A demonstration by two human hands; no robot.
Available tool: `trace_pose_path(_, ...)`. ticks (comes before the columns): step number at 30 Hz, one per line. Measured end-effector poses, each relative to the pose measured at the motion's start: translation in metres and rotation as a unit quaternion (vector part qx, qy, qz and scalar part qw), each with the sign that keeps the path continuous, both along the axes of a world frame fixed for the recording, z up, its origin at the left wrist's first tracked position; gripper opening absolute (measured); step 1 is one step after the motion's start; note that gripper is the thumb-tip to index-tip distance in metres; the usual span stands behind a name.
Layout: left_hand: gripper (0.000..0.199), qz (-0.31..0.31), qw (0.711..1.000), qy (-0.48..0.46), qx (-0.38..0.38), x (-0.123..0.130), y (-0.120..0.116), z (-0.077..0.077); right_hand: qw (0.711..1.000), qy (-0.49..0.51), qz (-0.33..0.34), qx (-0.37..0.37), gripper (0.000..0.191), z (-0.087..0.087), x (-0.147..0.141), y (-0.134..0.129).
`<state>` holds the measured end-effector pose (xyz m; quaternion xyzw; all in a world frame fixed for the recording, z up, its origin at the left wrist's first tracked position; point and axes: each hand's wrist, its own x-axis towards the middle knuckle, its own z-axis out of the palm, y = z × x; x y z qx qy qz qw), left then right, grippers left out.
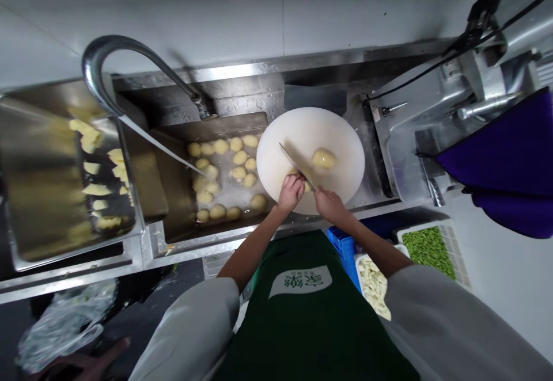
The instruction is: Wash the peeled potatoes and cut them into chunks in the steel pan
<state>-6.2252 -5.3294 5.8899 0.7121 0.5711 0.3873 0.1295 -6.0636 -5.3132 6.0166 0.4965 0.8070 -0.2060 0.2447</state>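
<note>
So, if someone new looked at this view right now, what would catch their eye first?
Probably the round white board at centre, where the right hand grips a knife and the left hand is close beside it. Next, the curved tap on the left, pouring water into a sink with potatoes in it. The dark purple thing at the far right, perhaps cloth, also stands out.

Right grip (330, 205) holds knife (298, 164); left grip (291, 191) on potato (307, 187).
</note>
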Motion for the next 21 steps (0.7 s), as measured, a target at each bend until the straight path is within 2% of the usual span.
trace_pose_path(2,0.026,0.0,1.0,-0.009,0.007,0.0,0.0,0.0,1.0,0.012,-0.008,0.008,0.035,-0.014,-0.014,0.011)
trace_pose_path(4,0.026,0.003,1.0,-0.018,0.008,0.001,0.0,0.001,1.0,0.023,-0.001,0.018,0.036,-0.019,-0.019,0.018)
trace_pose_path(6,0.026,0.005,1.0,-0.025,0.007,0.002,0.001,0.003,0.999,0.039,0.016,0.028,0.035,-0.012,-0.014,0.02)
trace_pose_path(8,0.026,0.015,0.999,-0.04,0.005,-0.003,0.0,0.007,0.997,0.052,0.023,0.052,0.036,0.004,-0.001,0.019)
trace_pose_path(10,0.027,0.07,0.995,-0.069,0.01,-0.02,-0.002,0.013,0.995,0.043,0.006,0.089,0.036,0.021,0.017,0.019)
trace_pose_path(12,0.029,0.175,0.978,-0.105,0.03,-0.045,-0.007,0.023,0.993,0.015,-0.017,0.119,0.034,0.034,0.04,0.016)
trace_pose_path(14,0.03,0.268,0.953,-0.13,0.045,-0.072,-0.011,0.036,0.992,-0.004,-0.025,0.125,0.032,0.039,0.066,0.008)
trace_pose_path(15,0.029,0.286,0.948,-0.136,0.041,-0.083,-0.009,0.042,0.993,-0.009,-0.024,0.118,0.032,0.038,0.079,0.001)
trace_pose_path(16,0.029,0.276,0.951,-0.136,0.027,-0.091,-0.006,0.047,0.994,-0.016,-0.024,0.109,0.031,0.036,0.091,-0.006)
trace_pose_path(17,0.028,0.23,0.965,-0.128,-0.001,-0.096,0.001,0.051,0.994,-0.025,-0.025,0.099,0.031,0.031,0.102,-0.014)
trace_pose_path(19,0.027,0.06,0.992,-0.078,-0.077,-0.094,0.019,0.055,0.995,-0.052,-0.035,0.077,0.03,0.019,0.119,-0.028)
trace_pose_path(20,0.03,-0.044,0.991,-0.037,-0.118,-0.088,0.03,0.056,0.995,-0.065,-0.041,0.067,0.03,0.012,0.124,-0.033)
trace_pose_path(21,0.037,-0.139,0.978,0.009,-0.156,-0.081,0.039,0.055,0.995,-0.073,-0.046,0.059,0.03,0.005,0.126,-0.037)
